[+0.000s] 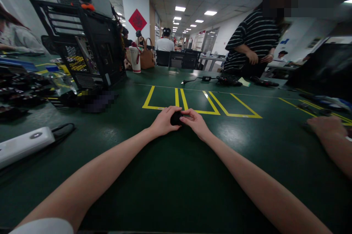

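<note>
A small, dark, rounded object (176,118) sits between my two hands, just in front of the yellow tape outlines; its kind I cannot make out. My left hand (165,121) curls around its left side, with the fingers over the top and the thumb below. From the right, my right hand (194,123) pinches at its edge with thumb and fingertips. Much of the object is covered by my fingers. Under both forearms lies the dark green tabletop (165,182).
An open black computer case (101,51) stands at the left, near a white power strip (27,144). Behind are a paper cup (135,60), a brown handbag (147,56) and a black cable (196,79). Another person's hand (327,129) works at the right; someone in a striped shirt (251,40) stands opposite.
</note>
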Tool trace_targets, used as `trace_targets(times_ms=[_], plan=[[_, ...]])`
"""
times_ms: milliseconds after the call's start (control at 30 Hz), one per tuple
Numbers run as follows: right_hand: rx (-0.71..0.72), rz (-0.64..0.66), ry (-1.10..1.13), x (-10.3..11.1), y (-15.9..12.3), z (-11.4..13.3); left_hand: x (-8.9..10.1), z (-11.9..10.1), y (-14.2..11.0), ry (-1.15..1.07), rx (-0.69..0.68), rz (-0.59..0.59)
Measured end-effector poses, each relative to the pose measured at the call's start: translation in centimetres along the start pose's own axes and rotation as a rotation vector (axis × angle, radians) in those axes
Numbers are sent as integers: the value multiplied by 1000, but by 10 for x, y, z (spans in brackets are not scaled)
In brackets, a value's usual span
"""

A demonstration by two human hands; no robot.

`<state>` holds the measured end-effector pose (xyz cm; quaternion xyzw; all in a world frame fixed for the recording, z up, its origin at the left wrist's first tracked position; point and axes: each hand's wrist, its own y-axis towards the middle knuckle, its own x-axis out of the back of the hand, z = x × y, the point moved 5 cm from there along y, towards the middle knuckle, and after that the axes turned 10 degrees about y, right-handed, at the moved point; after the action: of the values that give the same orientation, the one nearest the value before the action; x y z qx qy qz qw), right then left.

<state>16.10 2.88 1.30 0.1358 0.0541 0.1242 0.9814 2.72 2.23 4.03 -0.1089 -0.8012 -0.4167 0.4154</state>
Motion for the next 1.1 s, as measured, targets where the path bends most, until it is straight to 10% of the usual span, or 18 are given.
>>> trace_targets(times_ms=[1100], plan=[[15,38,-16,0,2,2,0,-1,0,-11,-3,4]])
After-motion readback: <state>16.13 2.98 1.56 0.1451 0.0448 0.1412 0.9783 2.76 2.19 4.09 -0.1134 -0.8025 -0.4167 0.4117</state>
